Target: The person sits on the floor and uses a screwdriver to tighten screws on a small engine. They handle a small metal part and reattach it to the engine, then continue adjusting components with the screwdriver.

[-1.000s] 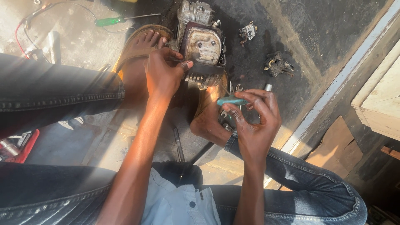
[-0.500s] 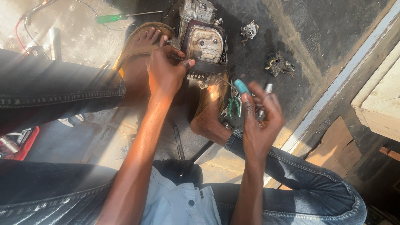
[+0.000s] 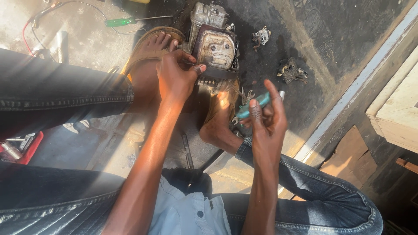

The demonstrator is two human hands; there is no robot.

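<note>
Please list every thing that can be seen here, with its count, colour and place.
small engine: one, grey and dark red, on the ground at top centre.
green screwdriver: one, green handle, on the ground at top left.
carburettor parts: two, dark metal, on the ground right of the engine.
wrenches: a few, silvery, beside the engine.
red and black wires: top left.
wooden board: one, pale, at the right edge.
feet in sandals: two, either side of the engine.
left hand: touches the engine.
right hand: holds a teal-handled tool.
</note>
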